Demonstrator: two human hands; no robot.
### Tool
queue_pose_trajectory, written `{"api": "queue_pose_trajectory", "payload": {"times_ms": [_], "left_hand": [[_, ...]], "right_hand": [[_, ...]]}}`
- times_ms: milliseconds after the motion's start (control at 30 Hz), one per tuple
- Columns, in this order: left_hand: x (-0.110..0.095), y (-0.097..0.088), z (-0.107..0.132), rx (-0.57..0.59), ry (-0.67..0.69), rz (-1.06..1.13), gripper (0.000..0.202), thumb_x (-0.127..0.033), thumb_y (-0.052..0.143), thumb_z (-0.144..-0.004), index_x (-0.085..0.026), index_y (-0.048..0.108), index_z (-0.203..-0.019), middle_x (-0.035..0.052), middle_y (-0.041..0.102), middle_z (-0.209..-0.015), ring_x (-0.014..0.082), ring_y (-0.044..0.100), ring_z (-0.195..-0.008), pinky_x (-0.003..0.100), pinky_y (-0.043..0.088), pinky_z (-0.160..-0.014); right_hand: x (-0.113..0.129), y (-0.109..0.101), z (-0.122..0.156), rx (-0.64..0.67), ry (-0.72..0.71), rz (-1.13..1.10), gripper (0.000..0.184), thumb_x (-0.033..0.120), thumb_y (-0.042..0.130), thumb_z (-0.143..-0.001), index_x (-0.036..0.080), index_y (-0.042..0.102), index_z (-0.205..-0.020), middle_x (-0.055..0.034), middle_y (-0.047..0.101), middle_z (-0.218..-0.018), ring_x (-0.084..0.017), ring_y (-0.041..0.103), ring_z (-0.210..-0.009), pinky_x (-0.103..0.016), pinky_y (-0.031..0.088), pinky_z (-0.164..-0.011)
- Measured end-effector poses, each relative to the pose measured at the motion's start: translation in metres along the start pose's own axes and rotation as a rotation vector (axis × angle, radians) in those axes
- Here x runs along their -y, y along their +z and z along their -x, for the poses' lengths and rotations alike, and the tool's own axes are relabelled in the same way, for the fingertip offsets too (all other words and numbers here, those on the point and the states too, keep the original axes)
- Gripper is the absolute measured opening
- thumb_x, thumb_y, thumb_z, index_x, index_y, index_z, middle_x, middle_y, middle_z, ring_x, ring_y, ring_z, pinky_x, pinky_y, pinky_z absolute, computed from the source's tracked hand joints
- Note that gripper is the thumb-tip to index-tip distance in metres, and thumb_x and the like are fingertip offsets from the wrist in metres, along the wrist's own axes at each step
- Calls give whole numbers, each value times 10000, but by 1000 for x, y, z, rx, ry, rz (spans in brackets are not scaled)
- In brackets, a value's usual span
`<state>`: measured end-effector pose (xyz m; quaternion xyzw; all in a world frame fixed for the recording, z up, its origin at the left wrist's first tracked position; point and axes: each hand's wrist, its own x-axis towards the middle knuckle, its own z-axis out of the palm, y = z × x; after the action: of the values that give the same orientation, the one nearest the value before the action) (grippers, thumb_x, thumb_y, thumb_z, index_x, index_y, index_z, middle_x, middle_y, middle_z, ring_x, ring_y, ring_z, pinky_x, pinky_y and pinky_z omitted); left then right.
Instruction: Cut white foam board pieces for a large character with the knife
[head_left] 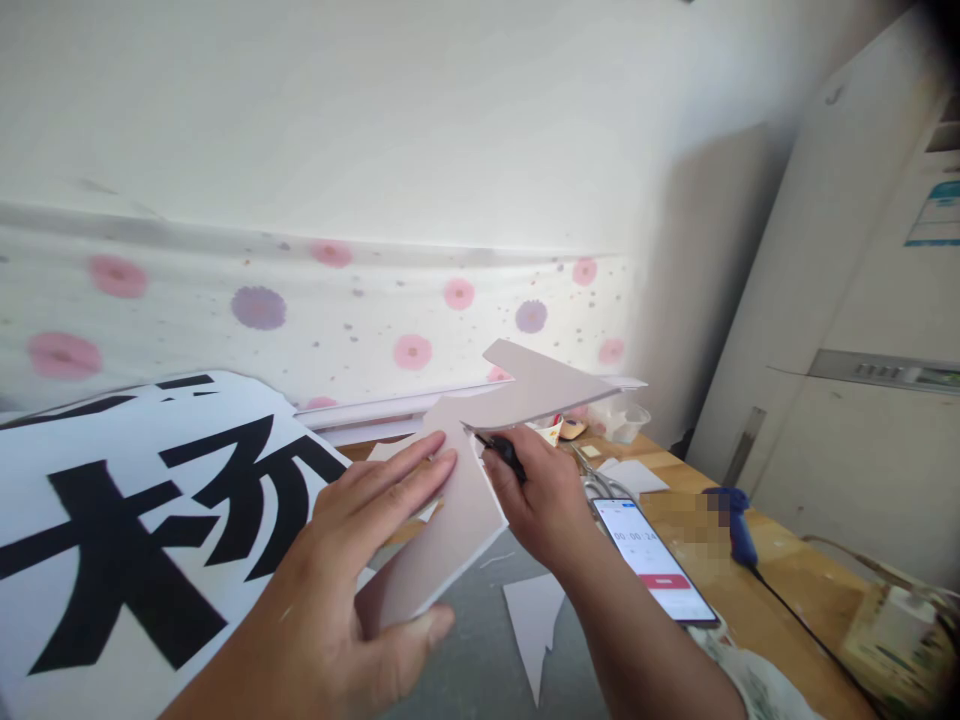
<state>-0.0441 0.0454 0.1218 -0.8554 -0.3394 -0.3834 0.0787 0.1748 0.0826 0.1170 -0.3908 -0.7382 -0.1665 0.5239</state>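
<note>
We hold the pale board (454,500) at mid-view, toward 6 o'clock.
Our left hand (337,575) has fingers around its lower end; our right hand (544,490) grips a black cutter (511,458); phone (652,560) at 4 o'clock.

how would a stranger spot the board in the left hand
Find the floral sheet along the wall, then look below it. The left hand grips the pale board while the right hand holds a black cutting tool against it. Unlike the loose offcut on the grey mat, it is larger and raised.

The left hand (352,565) holds a pale board (459,515), the right hand (545,492) apparently a black knife (508,455).
</note>
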Motion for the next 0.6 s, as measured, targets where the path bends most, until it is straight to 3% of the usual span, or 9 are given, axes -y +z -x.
{"api": "queue_pose_trajectory", "payload": {"times_ms": [133,267,600], "left_hand": [[-1,0,0,9,4,32,814,-311,633,-786,-427,303,-1522,5,393,-1597,345,425,-1422,596,394,-1119],[-6,-1,1,23,4,90,850,-254,640,-752,-425,311,-1517,-5,331,-1620,328,397,-1442,516,438,-1110],[-10,8,3,-1,-21,305,822,-145,587,-758,-396,353,-1504,39,409,-1574,337,436,-1420,553,408,-1124]], "right_hand": [[1,1,2,-77,-34,40,187,237,481,-964,170,650,-1009,-87,747,-832,-211,690,-694,-282,476,-593],[1,3,4,-193,-115,14,182,225,477,-963,177,635,-1038,-84,747,-843,-212,700,-751,-288,510,-647],[0,4,5,-112,-66,-83,163,225,471,-964,206,600,-1062,-44,712,-822,-183,674,-723,-274,502,-633]]}}
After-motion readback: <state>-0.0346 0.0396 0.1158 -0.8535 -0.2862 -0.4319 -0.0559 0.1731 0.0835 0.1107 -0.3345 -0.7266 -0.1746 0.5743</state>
